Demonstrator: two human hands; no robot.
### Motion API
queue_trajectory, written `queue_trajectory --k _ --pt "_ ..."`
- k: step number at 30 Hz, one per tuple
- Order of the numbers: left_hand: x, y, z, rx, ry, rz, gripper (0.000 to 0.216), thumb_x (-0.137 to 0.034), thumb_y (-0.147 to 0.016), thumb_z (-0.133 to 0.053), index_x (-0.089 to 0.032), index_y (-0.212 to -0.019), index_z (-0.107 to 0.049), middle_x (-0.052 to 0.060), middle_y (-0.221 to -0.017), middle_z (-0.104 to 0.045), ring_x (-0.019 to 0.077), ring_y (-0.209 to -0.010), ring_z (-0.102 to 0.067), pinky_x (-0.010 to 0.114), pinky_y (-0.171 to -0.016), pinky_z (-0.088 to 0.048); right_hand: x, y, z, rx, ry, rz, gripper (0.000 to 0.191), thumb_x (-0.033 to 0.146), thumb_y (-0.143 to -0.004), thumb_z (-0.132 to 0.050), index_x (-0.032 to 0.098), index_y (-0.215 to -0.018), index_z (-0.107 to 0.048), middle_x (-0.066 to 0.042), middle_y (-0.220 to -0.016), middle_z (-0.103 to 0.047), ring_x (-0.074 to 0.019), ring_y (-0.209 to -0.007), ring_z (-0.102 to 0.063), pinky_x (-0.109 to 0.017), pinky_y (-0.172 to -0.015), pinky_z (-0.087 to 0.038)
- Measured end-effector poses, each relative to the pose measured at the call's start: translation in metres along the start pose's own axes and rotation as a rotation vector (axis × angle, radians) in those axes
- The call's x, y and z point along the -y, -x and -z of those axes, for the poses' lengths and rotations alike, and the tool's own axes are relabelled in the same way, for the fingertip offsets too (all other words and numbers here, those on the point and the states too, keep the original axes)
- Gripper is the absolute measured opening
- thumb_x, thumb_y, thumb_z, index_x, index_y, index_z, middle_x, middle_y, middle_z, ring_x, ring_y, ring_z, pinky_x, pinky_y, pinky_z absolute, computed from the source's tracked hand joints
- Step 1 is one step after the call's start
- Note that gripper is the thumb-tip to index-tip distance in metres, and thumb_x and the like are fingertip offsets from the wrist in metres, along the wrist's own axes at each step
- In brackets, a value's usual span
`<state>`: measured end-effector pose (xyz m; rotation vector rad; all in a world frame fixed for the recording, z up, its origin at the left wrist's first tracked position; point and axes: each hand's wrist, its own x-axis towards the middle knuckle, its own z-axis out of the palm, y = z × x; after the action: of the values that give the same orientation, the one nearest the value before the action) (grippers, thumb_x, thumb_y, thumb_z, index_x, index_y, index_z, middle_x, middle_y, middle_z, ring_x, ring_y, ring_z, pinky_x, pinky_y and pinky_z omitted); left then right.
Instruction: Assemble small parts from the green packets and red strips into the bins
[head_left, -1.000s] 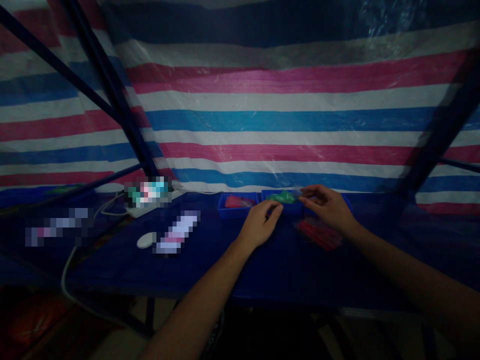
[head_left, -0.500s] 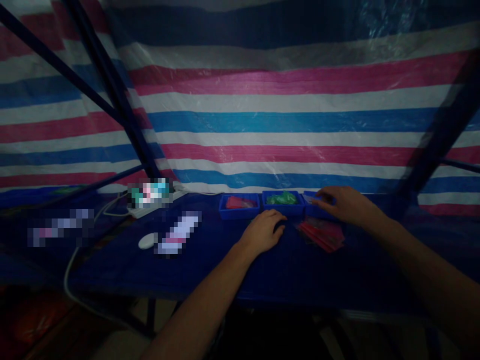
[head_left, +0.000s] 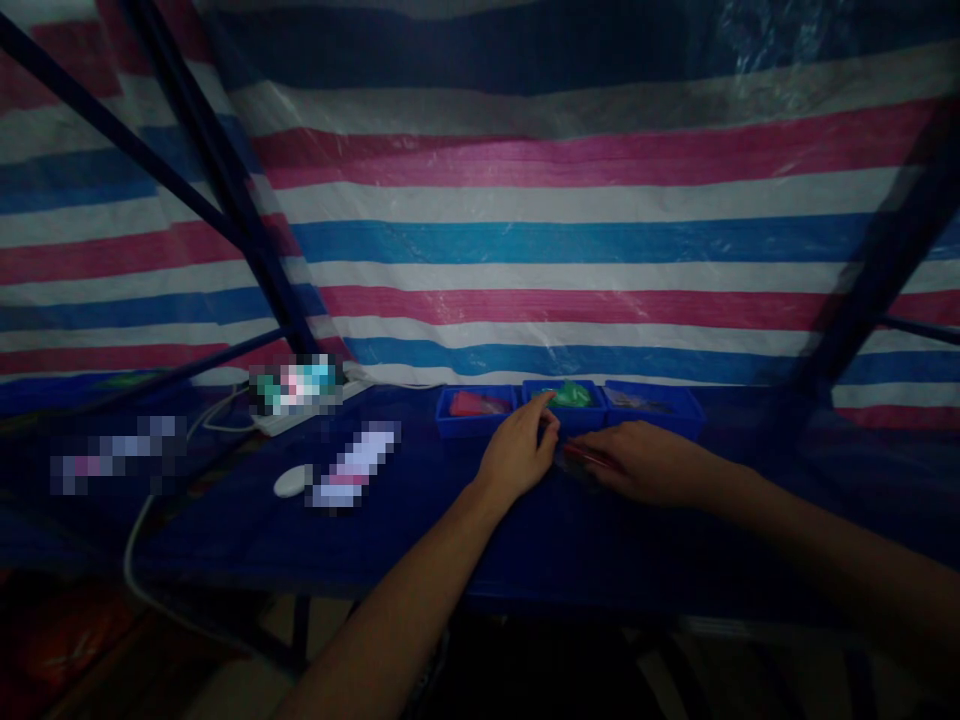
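My right hand [head_left: 641, 462] is closed on a stack of red plastic bags [head_left: 589, 455], low over the table; the palm hides much of the stack. Just to its left is my left hand [head_left: 517, 450], holding nothing I can see. Its index finger reaches over the front of the middle blue bin [head_left: 574, 418], while the other fingers bend loosely apart. Green plastic bags [head_left: 574, 394] fill that bin. Red plastic pieces [head_left: 476, 404] lie in the left blue bin [head_left: 476, 426]. In the right blue bin [head_left: 679, 412] are clear, thin pieces [head_left: 637, 401] too dim to name.
A white power strip [head_left: 307, 408] with cables sits at the back left of the blue table [head_left: 420, 545]. Nearer are a white round object [head_left: 293, 481] and a blurred-out lit screen [head_left: 356, 465]. Blue metal posts [head_left: 277, 290] and a striped tarp [head_left: 562, 240] stand behind.
My right hand has left the right bin, moved down and left, and taken hold of the red bags on the table. My left hand has lifted its index finger toward the middle bin.
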<state>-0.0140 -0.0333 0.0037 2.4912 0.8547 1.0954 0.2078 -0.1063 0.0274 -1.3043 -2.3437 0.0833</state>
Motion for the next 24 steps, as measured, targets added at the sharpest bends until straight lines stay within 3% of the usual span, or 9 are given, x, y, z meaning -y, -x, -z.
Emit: queue_trajectory --k 3,6,13,19,22,24 --pt "-0.003 -0.001 0.005 -0.047 0.005 0.021 0.041 -0.028 -0.104 -0.046 -0.02 -0.144 -0.049 0.01 -0.122 -0.07 0.0235 -0.113 -0.066 0.042 -0.105 -0.049 -0.007 -0.019 0.013 0.118 -0.13 -0.007 0.023 0.032 -0.095 -0.058 0.03 -0.104 -0.079 0.0 -0.078 -0.079 -0.0185 -0.059 -0.069 -0.029 -0.059 -0.049" --pt "-0.003 -0.002 0.006 -0.069 -0.005 0.038 0.037 -0.032 -0.105 -0.045 -0.02 -0.139 -0.055 0.011 -0.13 -0.068 0.025 -0.118 -0.065 0.043 -0.108 -0.048 -0.026 -0.031 0.014 -0.001 -0.364 -0.071 0.023 0.034 -0.093 -0.062 0.031 -0.108 -0.079 0.0 -0.093 -0.082 -0.0222 -0.074 -0.075 -0.032 -0.066 -0.057" --pt "-0.003 -0.003 0.002 0.004 0.024 -0.02 0.031 -0.03 -0.106 -0.044 -0.02 -0.126 -0.065 0.009 -0.125 -0.071 0.0235 -0.116 -0.066 0.042 -0.105 -0.051 -0.059 -0.02 -0.015 -0.052 -0.678 -0.217 0.034 0.049 -0.091 -0.066 0.024 -0.11 -0.076 -0.005 -0.104 -0.081 -0.0266 -0.091 -0.077 -0.039 -0.077 -0.062" --pt "0.002 -0.001 -0.004 0.124 0.04 -0.043 0.029 -0.025 -0.099 -0.056 -0.02 -0.126 -0.065 0.008 -0.112 -0.074 0.022 -0.104 -0.07 0.039 -0.098 -0.054 -0.046 -0.01 -0.015 -0.054 -0.313 -0.156 0.03 0.043 -0.099 -0.053 0.028 -0.101 -0.079 -0.002 -0.095 -0.081 -0.0244 -0.084 -0.076 -0.036 -0.075 -0.058" --pt "0.005 0.0 -0.006 0.152 0.004 -0.035 0.03 -0.02 -0.097 -0.057 -0.02 -0.126 -0.066 0.006 -0.105 -0.075 0.0217 -0.101 -0.07 0.039 -0.097 -0.054 -0.037 -0.008 -0.014 -0.094 -0.049 -0.111 0.027 0.04 -0.098 -0.056 0.028 -0.097 -0.08 -0.004 -0.088 -0.08 -0.025 -0.079 -0.073 -0.037 -0.075 -0.056" --pt "0.008 0.0 -0.006 0.152 -0.036 -0.034 0.029 -0.018 -0.096 -0.056 -0.019 -0.122 -0.067 0.007 -0.105 -0.075 0.0223 -0.101 -0.07 0.04 -0.097 -0.054 -0.033 -0.008 -0.013 -0.131 0.084 -0.054 0.024 0.04 -0.097 -0.058 0.028 -0.097 -0.079 -0.006 -0.091 -0.079 -0.0275 -0.087 -0.072 -0.042 -0.081 -0.055"
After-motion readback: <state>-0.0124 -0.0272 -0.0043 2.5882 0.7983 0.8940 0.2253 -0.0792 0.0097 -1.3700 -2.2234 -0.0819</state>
